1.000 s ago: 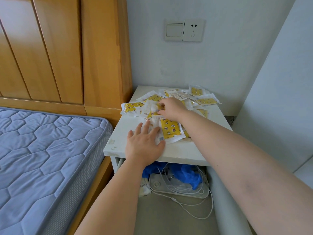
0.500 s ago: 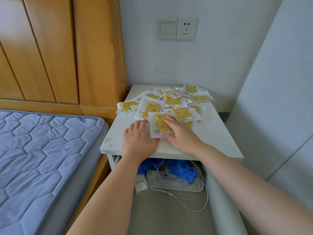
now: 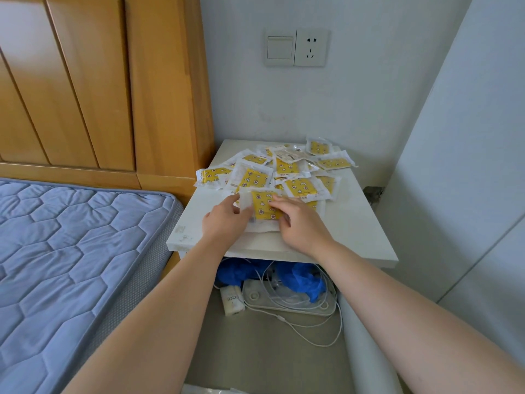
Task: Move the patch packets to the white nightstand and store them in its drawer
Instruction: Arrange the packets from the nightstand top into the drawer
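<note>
Yellow packet (image 3: 265,207) pinched by both hands (image 3: 224,223) (image 3: 304,228) near nightstand (image 3: 355,223) front edge.

**Where everything sits**

The nightstand (image 3: 355,223) stands right of your bed (image 3: 71,251), against the wall under the socket plate (image 3: 295,48). The patch packets (image 3: 295,169) lie heaped toward the back of its top. Your left hand (image 3: 224,220) and right hand (image 3: 301,223) meet on the nearest packet (image 3: 265,207) at the pile's front. Below, the drawer (image 3: 255,351) stands pulled out toward you, with a power strip (image 3: 284,301) in it.
</note>
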